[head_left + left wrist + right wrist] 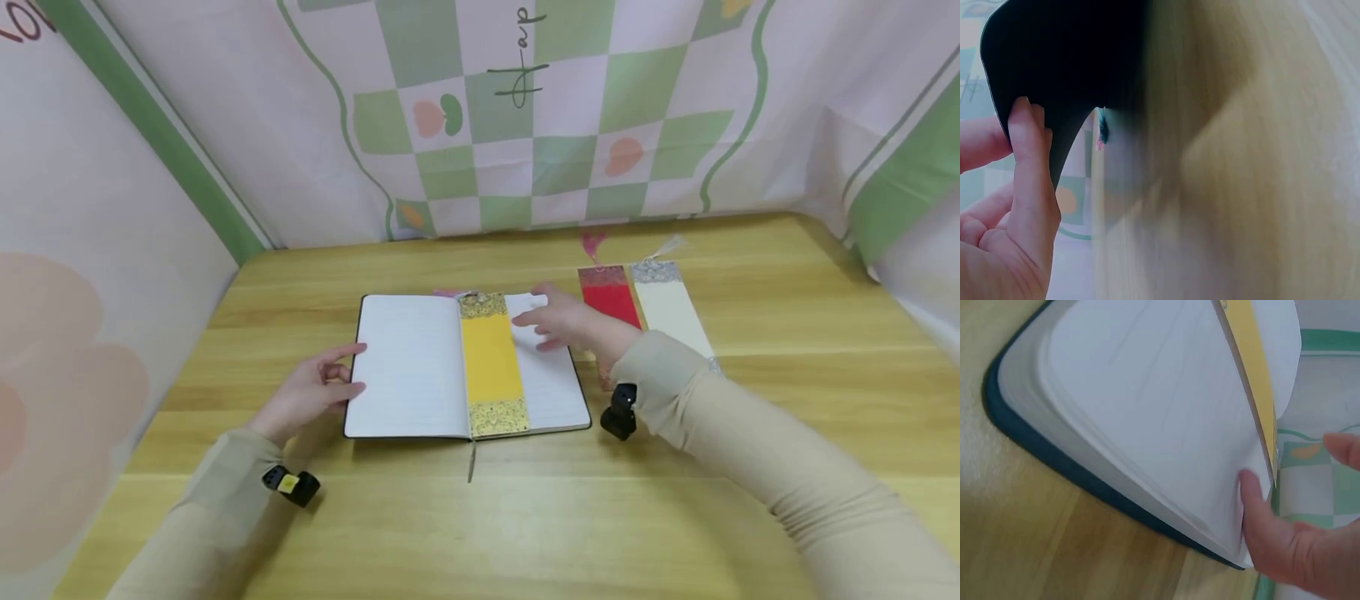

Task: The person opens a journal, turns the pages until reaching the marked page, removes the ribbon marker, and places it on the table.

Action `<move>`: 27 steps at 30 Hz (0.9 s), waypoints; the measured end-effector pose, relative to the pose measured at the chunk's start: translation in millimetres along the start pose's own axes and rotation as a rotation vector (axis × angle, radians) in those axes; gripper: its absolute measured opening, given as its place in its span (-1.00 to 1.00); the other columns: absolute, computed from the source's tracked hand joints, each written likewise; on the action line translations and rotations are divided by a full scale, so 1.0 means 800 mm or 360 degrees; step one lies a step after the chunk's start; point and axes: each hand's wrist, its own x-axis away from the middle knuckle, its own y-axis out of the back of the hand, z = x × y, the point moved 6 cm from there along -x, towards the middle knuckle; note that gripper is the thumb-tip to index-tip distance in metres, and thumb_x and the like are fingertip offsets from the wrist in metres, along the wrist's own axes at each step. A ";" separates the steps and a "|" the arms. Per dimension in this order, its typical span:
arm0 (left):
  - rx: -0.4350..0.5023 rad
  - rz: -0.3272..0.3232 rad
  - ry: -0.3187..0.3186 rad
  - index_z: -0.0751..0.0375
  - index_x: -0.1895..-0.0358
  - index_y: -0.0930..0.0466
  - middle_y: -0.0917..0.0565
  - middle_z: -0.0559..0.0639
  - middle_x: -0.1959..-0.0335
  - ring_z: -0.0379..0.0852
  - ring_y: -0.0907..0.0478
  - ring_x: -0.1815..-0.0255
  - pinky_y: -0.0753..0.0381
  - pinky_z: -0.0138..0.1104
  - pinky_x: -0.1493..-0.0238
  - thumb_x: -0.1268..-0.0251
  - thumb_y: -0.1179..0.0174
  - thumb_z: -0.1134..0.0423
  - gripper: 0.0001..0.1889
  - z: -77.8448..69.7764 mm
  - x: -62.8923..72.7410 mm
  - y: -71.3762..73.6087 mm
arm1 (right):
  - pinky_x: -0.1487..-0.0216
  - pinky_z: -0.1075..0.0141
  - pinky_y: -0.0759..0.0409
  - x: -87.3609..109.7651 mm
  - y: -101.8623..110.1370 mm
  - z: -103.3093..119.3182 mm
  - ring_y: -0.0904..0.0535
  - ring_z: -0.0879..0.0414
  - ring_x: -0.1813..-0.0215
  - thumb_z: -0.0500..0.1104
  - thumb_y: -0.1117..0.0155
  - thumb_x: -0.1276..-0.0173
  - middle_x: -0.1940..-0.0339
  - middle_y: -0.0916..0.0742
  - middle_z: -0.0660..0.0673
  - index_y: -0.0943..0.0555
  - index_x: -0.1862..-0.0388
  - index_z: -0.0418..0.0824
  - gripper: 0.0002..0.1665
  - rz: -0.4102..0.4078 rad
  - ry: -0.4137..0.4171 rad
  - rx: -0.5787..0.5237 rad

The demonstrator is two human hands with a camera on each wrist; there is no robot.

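Note:
An open notebook [408,367] with blank white pages and a dark cover [1066,56] lies in front of me. A yellow bookmark [491,358] with patterned ends lies along its inner fold, on the right page. My left hand [311,387] pinches the left edge of the notebook; in the left wrist view thumb and fingers grip the cover, which stands off the table. My right hand [566,321] is over the upper right page, fingers spread toward the bookmark. In the right wrist view, one digit touches the page near its edge [1210,531].
Right of the notebook lie a red bookmark [609,292] with a pink tassel and a cream bookmark [671,308] with a pale tassel. A ribbon [472,462] hangs from the notebook onto the wooden table [555,517]. A patterned curtain [570,108] stands behind.

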 end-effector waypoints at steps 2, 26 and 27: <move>-0.0004 -0.0003 0.0000 0.06 -0.43 -0.19 -0.40 0.03 0.31 -0.17 -0.37 0.40 -0.50 -0.37 0.37 -0.28 -0.20 0.31 -0.35 -0.001 0.000 0.001 | -0.16 0.03 -0.51 -0.003 -0.004 -0.001 -0.25 -0.28 -0.39 -0.21 -0.14 -0.38 -0.53 -0.02 -0.31 0.20 -0.52 -0.22 -0.06 0.0063 -0.0001 -0.0137; -0.0066 -0.0038 0.0030 -0.03 -0.43 -0.21 -0.40 0.05 0.27 -0.11 -0.37 0.36 -0.52 -0.33 0.32 -0.28 -0.20 0.28 -0.35 -0.002 0.002 0.004 | 0.28 0.33 -0.64 -0.021 -0.041 0.000 -0.46 0.04 0.09 -0.40 -0.24 -0.25 -0.06 -0.39 -0.23 -0.03 -0.48 -0.20 -0.10 0.0047 -0.0036 -0.0004; -0.0067 -0.0039 0.0025 -0.02 -0.43 -0.20 -0.40 0.06 0.27 -0.11 -0.36 0.36 -0.52 -0.33 0.32 -0.28 -0.20 0.29 -0.35 -0.003 0.002 0.004 | 0.30 0.34 -0.64 -0.021 -0.041 0.000 -0.47 0.04 0.09 -0.39 -0.24 -0.25 -0.08 -0.39 -0.24 -0.03 -0.48 -0.19 -0.10 0.0040 -0.0038 -0.0001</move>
